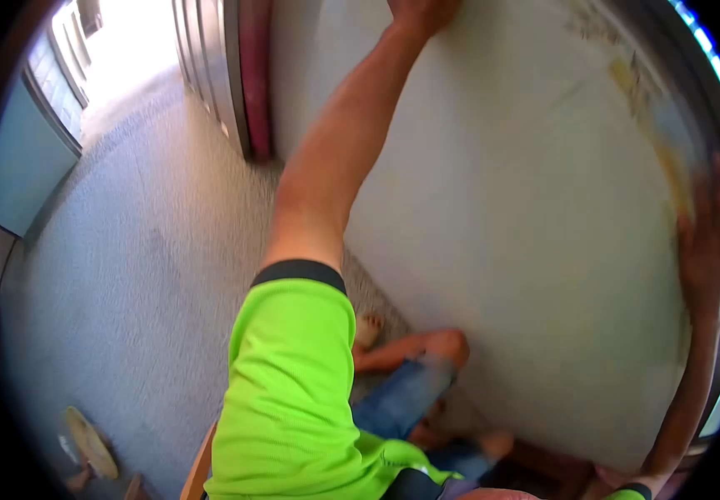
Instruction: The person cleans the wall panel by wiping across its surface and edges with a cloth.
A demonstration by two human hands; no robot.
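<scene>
My left hand [426, 12] is at the top edge of the view, at the end of my stretched arm in a bright green sleeve [293, 358]. It is against or close to a large pale wall-like surface [493, 200]; its fingers are cut off by the frame. On the far right my right hand [710, 242] lies flat with fingers stretched, along the stained edge of that surface, slightly blurred. Dark smudges [643, 87] and a yellowish streak [668, 162] mark the surface near it. I see nothing held in the right hand.
Bent legs in blue denim shorts [401, 400] show below, beside the surface. A grey floor [151, 275] spreads left, with a yellowish slipper [91, 442] on it. A wooden edge [199, 467] is beside my sleeve. A bright doorway [130, 58] and a pale blue panel [26, 158] stand upper left.
</scene>
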